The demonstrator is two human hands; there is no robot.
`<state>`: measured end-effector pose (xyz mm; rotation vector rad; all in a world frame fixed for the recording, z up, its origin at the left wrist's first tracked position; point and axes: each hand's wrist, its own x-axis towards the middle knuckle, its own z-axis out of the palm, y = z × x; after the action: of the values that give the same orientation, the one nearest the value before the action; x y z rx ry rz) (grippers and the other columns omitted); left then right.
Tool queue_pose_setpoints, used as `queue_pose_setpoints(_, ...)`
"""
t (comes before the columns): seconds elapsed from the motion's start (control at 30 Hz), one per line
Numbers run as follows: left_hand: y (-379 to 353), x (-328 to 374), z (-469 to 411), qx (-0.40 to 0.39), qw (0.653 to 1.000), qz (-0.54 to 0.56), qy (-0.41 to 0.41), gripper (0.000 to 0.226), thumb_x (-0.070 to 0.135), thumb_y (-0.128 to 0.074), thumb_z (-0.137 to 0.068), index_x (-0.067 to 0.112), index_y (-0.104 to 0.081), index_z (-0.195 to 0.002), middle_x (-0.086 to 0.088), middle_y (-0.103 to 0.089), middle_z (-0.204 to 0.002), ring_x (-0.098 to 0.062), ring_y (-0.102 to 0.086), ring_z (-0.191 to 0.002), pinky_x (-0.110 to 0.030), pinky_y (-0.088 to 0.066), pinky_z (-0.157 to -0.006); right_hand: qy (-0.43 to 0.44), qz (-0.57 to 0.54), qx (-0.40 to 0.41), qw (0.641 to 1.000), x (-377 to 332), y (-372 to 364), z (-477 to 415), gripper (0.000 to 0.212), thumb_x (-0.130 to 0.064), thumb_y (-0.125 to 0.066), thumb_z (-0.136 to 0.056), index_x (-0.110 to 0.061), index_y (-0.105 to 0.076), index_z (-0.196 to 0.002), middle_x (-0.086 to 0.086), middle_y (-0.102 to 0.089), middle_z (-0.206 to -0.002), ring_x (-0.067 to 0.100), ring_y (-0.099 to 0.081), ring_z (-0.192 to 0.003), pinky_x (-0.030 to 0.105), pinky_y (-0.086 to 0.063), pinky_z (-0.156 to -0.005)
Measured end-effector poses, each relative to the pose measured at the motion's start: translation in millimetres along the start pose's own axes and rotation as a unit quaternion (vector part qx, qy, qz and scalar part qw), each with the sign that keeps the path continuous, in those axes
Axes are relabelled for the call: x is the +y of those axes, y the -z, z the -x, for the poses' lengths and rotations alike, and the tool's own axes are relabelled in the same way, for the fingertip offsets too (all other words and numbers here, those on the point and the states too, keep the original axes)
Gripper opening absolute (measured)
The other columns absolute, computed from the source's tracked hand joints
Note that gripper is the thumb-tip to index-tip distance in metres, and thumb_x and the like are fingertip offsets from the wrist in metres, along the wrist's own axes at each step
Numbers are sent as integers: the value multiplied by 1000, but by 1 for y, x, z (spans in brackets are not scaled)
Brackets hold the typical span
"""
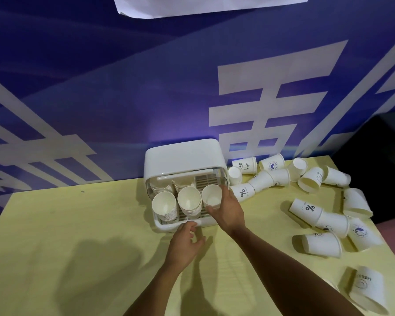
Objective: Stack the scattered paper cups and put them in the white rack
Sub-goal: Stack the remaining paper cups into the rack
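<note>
While my right hand [228, 213] grips a white paper cup [211, 198] upright in the white plastic rack [183, 156], my left hand [185, 245] touches its front rim with relaxed fingers. Loose cups [306, 208] lie scattered right of it.

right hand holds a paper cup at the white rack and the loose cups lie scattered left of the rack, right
Not quite: the loose cups lie scattered right of the white rack, not left, as the head view shows. The right hand does hold a paper cup at the rack.
</note>
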<state>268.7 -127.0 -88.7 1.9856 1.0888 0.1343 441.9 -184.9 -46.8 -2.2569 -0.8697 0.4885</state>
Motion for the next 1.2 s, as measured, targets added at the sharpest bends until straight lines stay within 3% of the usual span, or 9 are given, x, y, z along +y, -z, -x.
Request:
queue_pose_setpoints(0.2,0,-2,-3,-9,1000,-7,-4,46,39,-75,-79,27,-57,-120,15,-57,-107,-3,-60,-91,-25,-51,-84,-3,-19,32,999,-7,-3,-10,84,-52,-77,-77,-26,-34,-144,-1,-60,-131,22,-58,-116,40,-55,-90)
queue_pose_setpoints(0.37,4,-6,-2,-14,1000,-2,3,40,35,-75,-80,30,-59,-116,18,-56,-106,6,-57,-88,-5,-41,-72,23,2,41,999,-11,-10,-22,77,-46,-76,-80,-21,-38,-142,2,-59,-134,24,-59,-117,42,-53,-94)
queue_pose_setpoints(0.63,14,-13,-4,-15,1000,12,20,35,33,-74,-81,28,-60,-113,14,-60,-104,-1,-58,-86,-19,-48,-80,-4,32,4,999,-14,-16,-40,94,-46,-74,-86,-17,-17,-155,6,-46,-150,27,-57,-124,45,-52,-100)
queue_pose_setpoints(0.83,19,-5,-5,-1,997,64,41,28,28,-74,-84,27,-63,-110,10,-65,-100,-6,-63,-88,-26,-52,-85,-11,28,-16,999,-17,-14,-43,87,-37,-70,-91,-18,-17,-156,5,-47,-150,27,-57,-126,45,-52,-100)
queue_pose_setpoints(0.93,22,15,-8,29,986,153,63,7,37,-72,-87,33,-67,-90,10,-73,-85,-3,-67,-83,-15,-50,-75,12,35,-15,999,-15,-9,-36,87,-34,-69,-92,-17,-13,-157,5,-49,-149,27,-59,-122,43,-52,-98)
queue_pose_setpoints(1.1,25,42,-21,53,951,265,150,47,51,-49,-98,17,-73,-78,2,-75,-81,-18,-69,-85,-34,-49,-82,53,21,-10,998,-11,4,-17,71,-33,-67,-92,-24,-28,-151,1,-52,-147,26,-60,-120,41,-54,-94)
queue_pose_setpoints(1.2,24,44,-23,72,942,283,169,52,51,-44,-101,14,-72,-76,-3,-75,-82,-23,-69,-83,-37,-50,-83,61,37,-24,997,-1,14,-6,61,-35,-65,-93,-18,-41,-147,2,-55,-144,24,-58,-122,35,-50,-94)
